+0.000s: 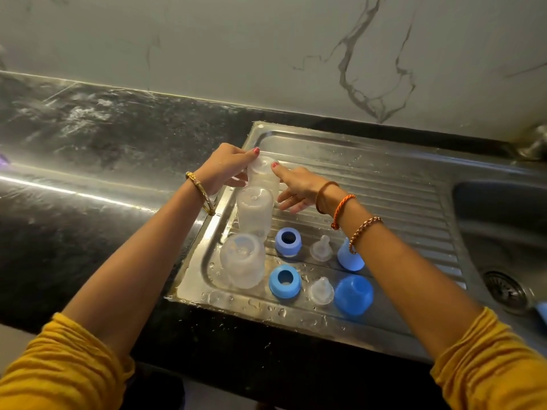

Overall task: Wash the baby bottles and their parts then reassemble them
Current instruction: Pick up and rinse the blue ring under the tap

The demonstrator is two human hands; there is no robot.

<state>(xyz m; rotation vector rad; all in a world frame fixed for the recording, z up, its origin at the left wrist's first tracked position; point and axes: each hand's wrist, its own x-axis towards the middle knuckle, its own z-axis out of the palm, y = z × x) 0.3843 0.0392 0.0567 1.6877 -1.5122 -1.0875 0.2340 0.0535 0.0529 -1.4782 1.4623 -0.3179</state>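
Nearest me, my yellow sleeves (pixel 59 371) fill the lower corners of the frame, both forearms reaching up toward the middle. On the wet steel drainboard (pixel 370 184) three clear bottles stand upside down in a column at centre: the near bottle (pixel 242 261), the middle bottle (pixel 255 210) and the far bottle (pixel 263 174). My left hand (pixel 225 170) curls its fingers and thumb round the far bottle's left side near the upturned base. My right hand (pixel 299 187) has its fingers fairly straight, the index fingertip touching that bottle's right side, the other fingers spread loosely below it; I cannot tell whether they touch it. Right of the near bottle lie two blue rings (pixel 285 281), one behind the other, then two clear nipples (pixel 322 290), then two blue caps (pixel 353 294), the farther cap partly behind my right wrist. The sink basin (pixel 503 232) and its drain (pixel 507 290) sit at the right edge.
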